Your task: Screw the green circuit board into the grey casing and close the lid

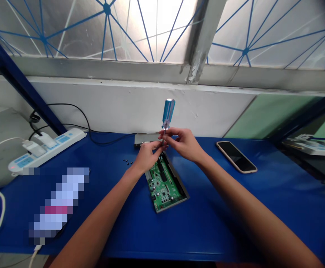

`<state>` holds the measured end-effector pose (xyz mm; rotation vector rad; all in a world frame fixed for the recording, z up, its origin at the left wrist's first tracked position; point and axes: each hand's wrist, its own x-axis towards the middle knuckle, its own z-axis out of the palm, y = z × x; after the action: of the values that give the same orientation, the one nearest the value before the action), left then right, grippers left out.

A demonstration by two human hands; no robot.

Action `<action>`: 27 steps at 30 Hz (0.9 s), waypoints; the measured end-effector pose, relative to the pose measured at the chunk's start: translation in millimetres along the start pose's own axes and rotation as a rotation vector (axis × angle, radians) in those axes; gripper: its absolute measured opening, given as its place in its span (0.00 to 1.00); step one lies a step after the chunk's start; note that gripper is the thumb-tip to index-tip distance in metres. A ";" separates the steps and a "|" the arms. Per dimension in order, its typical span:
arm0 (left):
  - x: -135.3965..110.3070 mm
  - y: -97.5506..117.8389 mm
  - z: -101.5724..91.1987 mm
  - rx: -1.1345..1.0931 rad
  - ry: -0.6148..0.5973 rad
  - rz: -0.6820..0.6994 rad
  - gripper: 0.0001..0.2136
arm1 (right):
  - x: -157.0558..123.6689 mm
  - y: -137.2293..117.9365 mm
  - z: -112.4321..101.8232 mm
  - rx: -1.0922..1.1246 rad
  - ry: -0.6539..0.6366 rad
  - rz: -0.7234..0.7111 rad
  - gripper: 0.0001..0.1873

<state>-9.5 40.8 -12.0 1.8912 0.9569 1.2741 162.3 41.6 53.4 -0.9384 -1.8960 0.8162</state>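
Note:
A screwdriver (168, 111) with a clear blue handle stands nearly upright over the far end of a green circuit board (164, 186), which lies in a shallow metal casing (176, 178). My right hand (185, 143) is closed, its thumb and fingers pinching the shaft just below the handle. Lower down, my left hand (148, 154) is closed too, its fingertips gathered round the bottom of the shaft. Those fingers hide the screwdriver's tip and whatever it touches. Several small dark screws (127, 162) lie on the table left of the board. Behind my left hand is a grey metal cover (145, 138).
A dark-screened phone (236, 157) rests on the blue table (207, 227) at right. At left lie a blurred-out lit device (60, 204) on a white cable and a power strip (50, 149) with plugs. A black cord (88, 123) runs along the wall.

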 end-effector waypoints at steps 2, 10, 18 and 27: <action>-0.4 0.5 0.9 0.009 0.005 0.013 0.09 | 0.5 0.9 -0.2 0.002 0.022 0.014 0.08; -0.9 7.2 8.0 0.072 0.216 -0.022 0.10 | 3.2 2.6 4.8 -0.044 0.127 -0.011 0.10; -1.1 1.0 8.6 0.048 0.213 -0.021 0.11 | 7.0 -1.2 12.4 -0.098 0.207 -0.036 0.15; 1.0 2.8 0.6 -0.004 0.052 -0.014 0.13 | 3.4 -2.5 1.7 -0.023 -0.020 -0.004 0.12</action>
<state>-8.0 40.1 -9.5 1.8531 0.9916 1.3222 158.8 43.0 56.0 -0.9437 -1.9274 0.8057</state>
